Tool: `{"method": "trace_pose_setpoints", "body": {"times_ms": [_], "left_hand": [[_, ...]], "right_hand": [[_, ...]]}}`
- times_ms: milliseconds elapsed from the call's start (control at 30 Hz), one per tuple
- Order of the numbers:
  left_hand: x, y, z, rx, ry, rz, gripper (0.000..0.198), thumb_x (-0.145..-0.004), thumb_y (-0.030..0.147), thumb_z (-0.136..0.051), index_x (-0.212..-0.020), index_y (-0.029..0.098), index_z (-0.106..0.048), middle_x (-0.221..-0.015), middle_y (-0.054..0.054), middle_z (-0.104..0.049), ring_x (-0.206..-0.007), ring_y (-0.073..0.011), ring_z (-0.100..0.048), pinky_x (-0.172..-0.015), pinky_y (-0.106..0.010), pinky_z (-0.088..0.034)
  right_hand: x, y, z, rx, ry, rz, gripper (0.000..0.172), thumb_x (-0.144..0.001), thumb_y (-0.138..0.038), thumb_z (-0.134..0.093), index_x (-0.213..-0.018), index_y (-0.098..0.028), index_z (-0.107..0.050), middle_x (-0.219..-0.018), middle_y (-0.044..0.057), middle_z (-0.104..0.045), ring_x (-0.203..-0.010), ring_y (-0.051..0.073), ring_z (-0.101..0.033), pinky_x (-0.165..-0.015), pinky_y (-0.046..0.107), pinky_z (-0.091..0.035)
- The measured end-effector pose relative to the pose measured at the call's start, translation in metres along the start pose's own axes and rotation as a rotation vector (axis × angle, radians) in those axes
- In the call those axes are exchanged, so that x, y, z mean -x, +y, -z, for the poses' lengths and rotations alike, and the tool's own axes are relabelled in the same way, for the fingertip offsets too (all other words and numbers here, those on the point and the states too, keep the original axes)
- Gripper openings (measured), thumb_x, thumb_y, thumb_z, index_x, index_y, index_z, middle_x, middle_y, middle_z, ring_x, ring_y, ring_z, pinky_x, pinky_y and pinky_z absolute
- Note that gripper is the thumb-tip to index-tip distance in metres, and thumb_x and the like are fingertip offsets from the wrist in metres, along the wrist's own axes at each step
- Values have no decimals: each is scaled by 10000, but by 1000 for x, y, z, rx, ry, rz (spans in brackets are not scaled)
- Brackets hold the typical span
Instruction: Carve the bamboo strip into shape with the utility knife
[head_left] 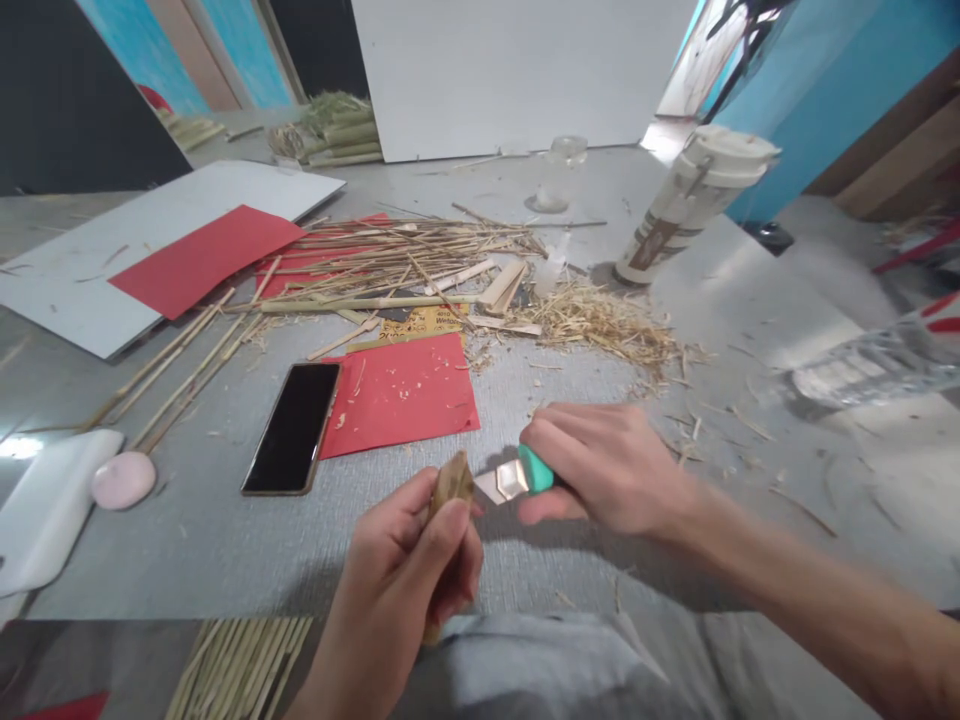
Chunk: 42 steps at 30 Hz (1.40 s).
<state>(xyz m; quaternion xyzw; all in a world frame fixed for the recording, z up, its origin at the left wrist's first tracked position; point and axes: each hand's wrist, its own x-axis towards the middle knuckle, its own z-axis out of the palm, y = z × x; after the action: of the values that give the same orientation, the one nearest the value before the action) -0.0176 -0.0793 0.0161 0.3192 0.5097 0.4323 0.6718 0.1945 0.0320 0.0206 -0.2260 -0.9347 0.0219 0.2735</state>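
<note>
My left hand [412,570] is wrapped round a short brownish-green piece [454,480] that looks like bamboo or a folded dry leaf, its pointed end upward. In my right hand [607,470] is a utility knife [531,473] with a green handle and a silver tip. Its blade points left and lies right beside the top of the piece; whether it touches cannot be made out. Just beyond both hands lies a red sheet [401,395] sprinkled with pale shavings. A black phone [292,428] rests at the sheet's left edge.
Thin dry stalks [405,250] and a heap of shavings [607,325] spread across the table's middle. A tall white cup [694,200], a clear bottle [877,365] and a glass jar [559,175] stand or lie right and back. Left are a white board [82,250] and a pink stone-like disc [124,480].
</note>
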Motion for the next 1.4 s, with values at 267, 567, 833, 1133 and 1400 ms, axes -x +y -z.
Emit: {"method": "trace_pose_setpoints", "body": {"times_ms": [267,567,833,1133,1400], "left_hand": [[4,1,-1,0,-78,7,446,-1020,630,-658,-920,200,-593,-594,58,-528,-454,-52,-291,-399,-170,-205],[11,-14,-9,269,-223,85,375,-1028,567,-683,-924,210,-636,-515,84,-463,-417,-50,-231,-406,-179,-167],[-3,-20,2,519,-469,-116,316,-1122,447,-525,-958,214,-661,-524,74,-433,-380,-62,-280,-414,-149,-290],[-24,-18,-16,781,-694,-86,542,-1192,433,-209,-781,200,-475,-435,90,-330,-283,-38,-182,-377,-115,-254],[-24,-17,-18,850,-747,39,476,-1167,457,-365,-767,212,-443,-432,103,-329,-262,-34,-187,-342,-131,-204]], "right_hand": [[-2,1,-3,-28,-70,13,651,-1115,-724,-254,-809,-220,-531,-661,-24,-536,-583,134,-434,-552,327,-241],[-5,24,-5,193,64,0,688,-1094,-762,-224,-768,-230,-512,-633,-14,-521,-562,142,-430,-535,332,-231],[-4,63,14,177,260,-461,645,-1081,-802,-234,-796,-266,-452,-568,-41,-412,-477,144,-354,-532,335,-252],[1,54,0,92,191,-410,622,-1086,-792,-219,-786,-278,-401,-555,-49,-405,-451,147,-379,-513,323,-282],[7,56,-2,52,138,-417,579,-1088,-774,-252,-802,-291,-392,-572,-34,-440,-479,174,-401,-539,340,-284]]}}
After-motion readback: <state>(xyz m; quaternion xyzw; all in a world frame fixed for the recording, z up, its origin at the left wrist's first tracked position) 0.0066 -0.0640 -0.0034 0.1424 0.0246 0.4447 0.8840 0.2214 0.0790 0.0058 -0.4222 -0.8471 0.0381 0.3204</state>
